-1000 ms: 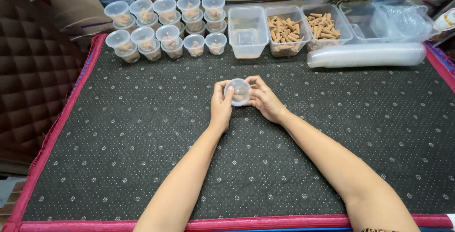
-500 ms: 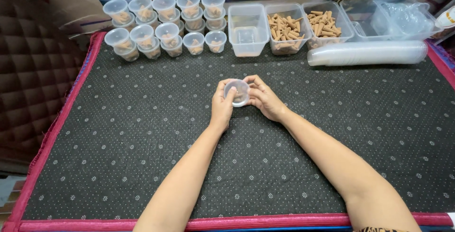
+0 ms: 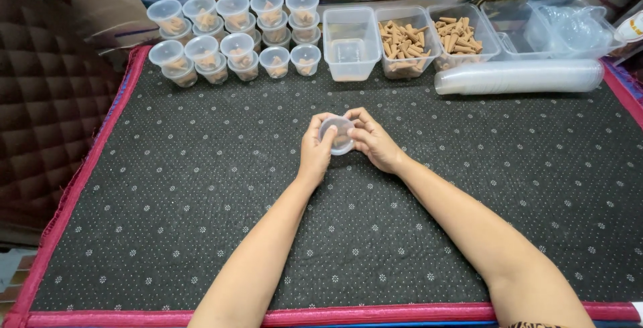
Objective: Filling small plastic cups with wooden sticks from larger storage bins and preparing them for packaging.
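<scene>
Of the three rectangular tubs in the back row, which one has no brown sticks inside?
The leftmost tub, next to the small lidded cups. It is clear and empty, while the middle tub and right tub both hold brown sticks.

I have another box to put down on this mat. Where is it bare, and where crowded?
Bare: the dotted mat left of the left hand, and right of the right hand below the lid stack. Crowded: the far edge, with lidded cups and tubs.

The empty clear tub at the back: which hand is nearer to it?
Right, narrowly. The right hand sits below the empty clear tub and slightly to its right; the left hand is further left. Both hold the small lidded cup.
</scene>
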